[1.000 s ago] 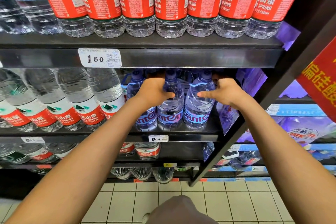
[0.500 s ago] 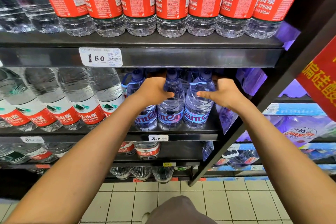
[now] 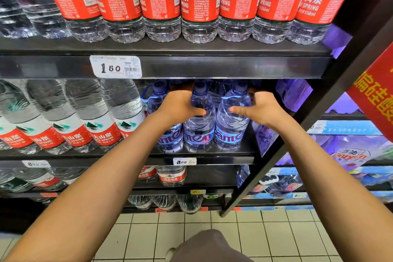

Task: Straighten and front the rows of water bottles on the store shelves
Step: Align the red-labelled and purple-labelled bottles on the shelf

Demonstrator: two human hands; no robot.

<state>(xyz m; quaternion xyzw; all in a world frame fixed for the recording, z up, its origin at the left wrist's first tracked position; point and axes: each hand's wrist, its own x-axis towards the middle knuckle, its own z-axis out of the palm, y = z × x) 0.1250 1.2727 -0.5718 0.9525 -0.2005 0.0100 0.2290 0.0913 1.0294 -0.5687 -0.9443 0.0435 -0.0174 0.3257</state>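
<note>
Three blue-tinted water bottles stand side by side at the front of the middle shelf [image 3: 212, 156]. My left hand [image 3: 178, 106] wraps the shoulder of the centre blue bottle [image 3: 198, 132], thumb across its front. My right hand [image 3: 260, 110] grips the right blue bottle [image 3: 230, 127] from its right side, thumb pointing left over its front. The left blue bottle [image 3: 170, 138] is partly hidden behind my left wrist. More blue bottles stand behind, hidden in shadow.
A row of red-label 550 ml bottles [image 3: 200, 6] fills the upper shelf with a 1.50 price tag [image 3: 116, 67]. Larger red-label bottles [image 3: 95, 119] stand left of the blue ones. A dark slanted upright [image 3: 297, 134] bounds the shelf on the right. Tiled floor below.
Both hands have stayed on the two blue bottles; their position on the shelf has barely shifted.
</note>
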